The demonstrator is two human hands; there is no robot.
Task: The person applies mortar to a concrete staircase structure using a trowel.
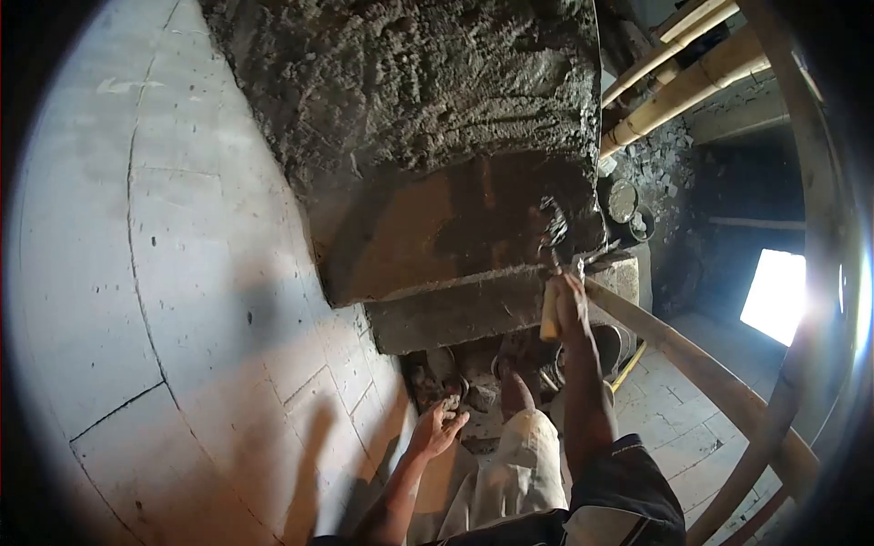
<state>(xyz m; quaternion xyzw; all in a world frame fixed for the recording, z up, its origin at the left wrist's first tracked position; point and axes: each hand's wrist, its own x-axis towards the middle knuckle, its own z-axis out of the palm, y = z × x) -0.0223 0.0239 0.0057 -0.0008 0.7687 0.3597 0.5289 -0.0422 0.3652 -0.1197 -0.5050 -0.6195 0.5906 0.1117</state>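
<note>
My right hand [571,302] is wrapped round the pale handle of a trowel [550,318]. The metal end reaches forward over the smooth, dark, wet strip of a concrete step [410,232], close to its right edge. Rough wet mortar [410,86] covers the surface beyond that strip. My left hand [440,428] hangs low in front of the step, beside the wall, with its fingers loosely bent and apart. Nothing shows in it.
A pale block wall [191,273] runs along the left. Bamboo poles [683,96] jut in at the upper right, above rubble. Two round containers [623,200] stand beside the step. A wooden rail [701,369] slants down on the right, above a lower tiled floor [674,419].
</note>
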